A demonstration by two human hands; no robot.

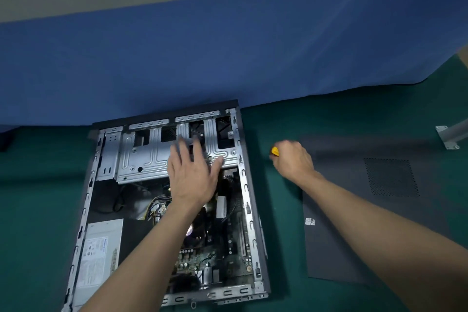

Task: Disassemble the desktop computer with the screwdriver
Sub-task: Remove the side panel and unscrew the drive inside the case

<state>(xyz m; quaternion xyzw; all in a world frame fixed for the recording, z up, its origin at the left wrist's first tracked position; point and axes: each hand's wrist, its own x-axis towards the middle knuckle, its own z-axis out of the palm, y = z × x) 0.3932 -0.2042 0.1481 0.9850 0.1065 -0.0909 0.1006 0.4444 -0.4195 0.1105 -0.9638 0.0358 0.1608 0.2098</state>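
The desktop computer case [249, 185] lies flat on the green mat with its side off, showing the silver drive cage [147, 152], the motherboard [222, 248] and the power supply [101, 256]. My left hand [192, 175] lies spread flat, fingers straight, over the right part of the drive cage. To the right of the case, my right hand [293, 157] grips the screwdriver [274, 151]. Only its yellow handle end shows; the shaft and tip are hidden behind the hand.
The removed dark side panel [367, 210] with a perforated vent lies on the green mat [38, 185] to the right, under my right forearm. A blue partition wall [228, 58] stands right behind the case. A grey metal bracket [449, 134] sits at the far right.
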